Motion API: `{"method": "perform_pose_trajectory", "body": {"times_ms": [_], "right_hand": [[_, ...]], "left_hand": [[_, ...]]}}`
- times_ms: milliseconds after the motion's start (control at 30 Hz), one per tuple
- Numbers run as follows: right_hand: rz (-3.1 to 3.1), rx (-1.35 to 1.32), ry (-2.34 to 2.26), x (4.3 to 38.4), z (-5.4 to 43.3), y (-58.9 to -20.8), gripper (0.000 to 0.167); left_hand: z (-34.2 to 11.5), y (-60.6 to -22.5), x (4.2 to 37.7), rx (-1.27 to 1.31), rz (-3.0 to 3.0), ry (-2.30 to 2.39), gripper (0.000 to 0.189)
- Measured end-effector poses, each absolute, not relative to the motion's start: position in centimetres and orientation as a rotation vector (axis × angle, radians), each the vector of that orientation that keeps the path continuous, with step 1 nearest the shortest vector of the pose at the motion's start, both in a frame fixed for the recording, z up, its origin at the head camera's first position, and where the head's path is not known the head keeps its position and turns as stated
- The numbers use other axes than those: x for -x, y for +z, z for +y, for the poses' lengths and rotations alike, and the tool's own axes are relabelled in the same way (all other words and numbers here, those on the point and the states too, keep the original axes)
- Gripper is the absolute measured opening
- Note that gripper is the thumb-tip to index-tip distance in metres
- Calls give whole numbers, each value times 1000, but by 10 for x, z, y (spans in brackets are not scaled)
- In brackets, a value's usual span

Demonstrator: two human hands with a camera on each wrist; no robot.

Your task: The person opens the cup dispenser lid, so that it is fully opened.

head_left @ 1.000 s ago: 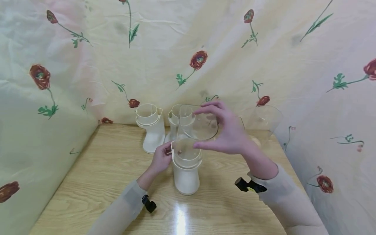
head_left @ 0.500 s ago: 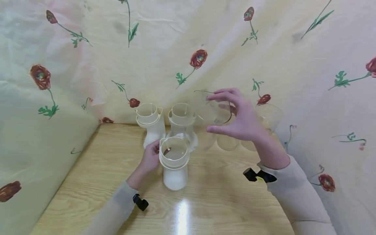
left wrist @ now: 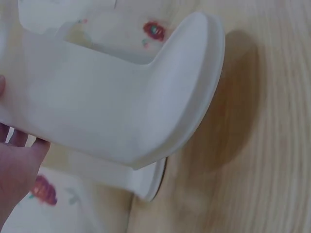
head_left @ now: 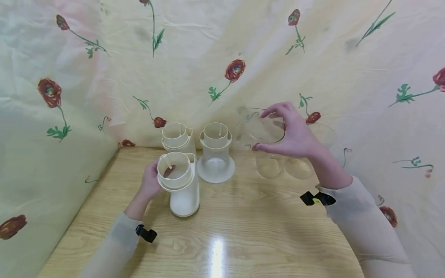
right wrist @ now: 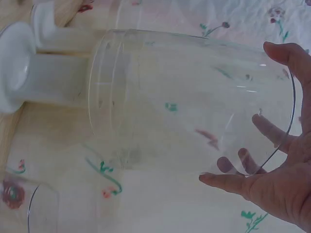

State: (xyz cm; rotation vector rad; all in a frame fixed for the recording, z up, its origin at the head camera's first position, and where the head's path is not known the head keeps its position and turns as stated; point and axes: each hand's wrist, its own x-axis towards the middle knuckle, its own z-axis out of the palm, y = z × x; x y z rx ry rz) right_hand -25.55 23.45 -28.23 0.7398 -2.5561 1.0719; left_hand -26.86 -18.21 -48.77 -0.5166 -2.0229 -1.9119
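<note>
My left hand (head_left: pixel 151 179) holds a white plastic stand (head_left: pixel 185 199) with an off-white ring collar at its top and a flared foot. In the left wrist view the white stand (left wrist: pixel 92 97) tilts, its foot just above the wood with a shadow beside it. Fingertips of that hand touch its side. My right hand (head_left: pixel 293 133), thumb and fingers spread, grips a clear cylindrical container (head_left: pixel 262 129) near one end, raised above the table. The right wrist view shows the hand around the rim of the clear container (right wrist: pixel 180 102).
Two more white stands are at the back: one on the left (head_left: pixel 174 133), partly hidden by the held one, and one in the middle (head_left: pixel 215 170) with a round base. Several clear containers (head_left: pixel 299 168) stand at the back right. A flowered cloth (head_left: pixel 222 46) surrounds the wooden table (head_left: pixel 260 239).
My left hand has carried the white stand left, from the middle to in front of the back-left stand. My right hand has moved right and slightly up with the clear container, away from the stand.
</note>
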Motion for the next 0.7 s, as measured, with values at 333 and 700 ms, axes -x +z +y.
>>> {"method": "perform_pose_trajectory", "body": {"times_ms": [333, 700], "right_hand": [[-2654, -709, 1109, 290, 251, -302, 72], [-2754, -711, 1049, 321, 250, -327, 76]], "left_hand": [[-232, -477, 280, 419, -2040, -1869, 50], [-267, -465, 302, 339, -1869, -2090, 48]]}}
